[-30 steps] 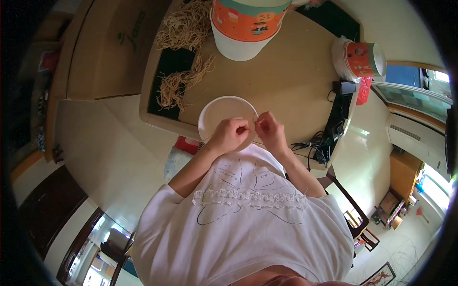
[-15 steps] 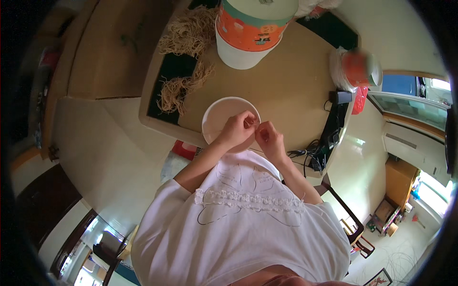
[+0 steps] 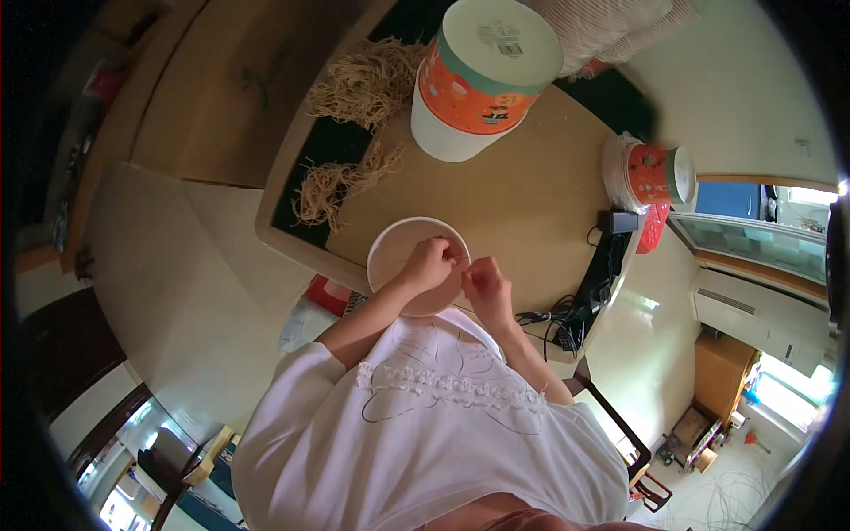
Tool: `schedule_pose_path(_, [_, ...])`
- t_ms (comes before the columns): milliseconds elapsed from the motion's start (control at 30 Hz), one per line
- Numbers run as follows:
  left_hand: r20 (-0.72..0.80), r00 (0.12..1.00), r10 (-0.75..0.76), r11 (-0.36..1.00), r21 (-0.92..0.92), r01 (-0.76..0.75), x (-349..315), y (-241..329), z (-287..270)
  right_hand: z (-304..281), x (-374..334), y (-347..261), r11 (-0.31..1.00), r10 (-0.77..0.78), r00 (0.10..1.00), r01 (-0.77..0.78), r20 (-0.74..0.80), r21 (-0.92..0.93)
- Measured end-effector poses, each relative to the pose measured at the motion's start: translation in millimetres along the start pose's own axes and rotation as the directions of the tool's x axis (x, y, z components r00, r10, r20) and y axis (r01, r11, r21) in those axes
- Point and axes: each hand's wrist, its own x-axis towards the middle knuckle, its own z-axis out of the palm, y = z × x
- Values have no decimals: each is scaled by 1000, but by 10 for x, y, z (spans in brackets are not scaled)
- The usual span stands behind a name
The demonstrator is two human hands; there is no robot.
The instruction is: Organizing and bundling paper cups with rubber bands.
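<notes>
A white open paper bucket (image 3: pixel 390 251) stands at the table's near edge, close against my shirt. My left hand (image 3: pixel 428 264) reaches over its opening, fingers closed in a pinch near the right part of the rim. Just outside that rim is my right hand (image 3: pixel 487 288), its fingers curled and pressed together. The two hands are close together. Whatever they pinch is hidden or too thin to name. Toward the far left lie two bundles of tan cord strands, a larger bundle (image 3: pixel 367 81) and a smaller bundle (image 3: pixel 323 188).
Upside-down stacked paper buckets (image 3: pixel 474 93) in orange, green and white stand at the table's far side. Beyond them are plastic-wrapped white cups or buckets (image 3: pixel 611 26). Another orange bucket stack (image 3: pixel 651 173) lies at the right. Black cables (image 3: pixel 553 319) and an adapter (image 3: pixel 617 221) sit along the right edge.
The view has tilted, so the table and buckets appear lower in the picture. Both hands keep their closed pose at the bucket's right rim, with only a slight shift.
</notes>
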Motion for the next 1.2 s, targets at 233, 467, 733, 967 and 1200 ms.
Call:
schedule_pose_path(233, [103, 995, 0, 985, -170, 17, -28, -85, -17, -3, -2, -73, 999, 32, 999, -32, 3, 39])
schedule_pose_path(467, [36, 997, -70, 922, -380, 79, -44, -289, 28, 4, -2, -40, 1000, 17, 1000, -17, 2, 15])
schedule_pose_path(733, [-44, 995, -91, 995, -45, 89, -21, -87, -49, 13, -37, 30, 994, 100, 995, -99, -16, 47])
schedule_pose_path(967, [-24, 995, -101, 995, -15, 100, 63, -63, 1, -7, -23, 21, 999, 36, 999, -36, -25, 18])
schedule_pose_path(1200, [-51, 997, -59, 997, -50, 56, -37, -95, -60, -16, -37, 5, 995, 75, 996, -71, -41, 75])
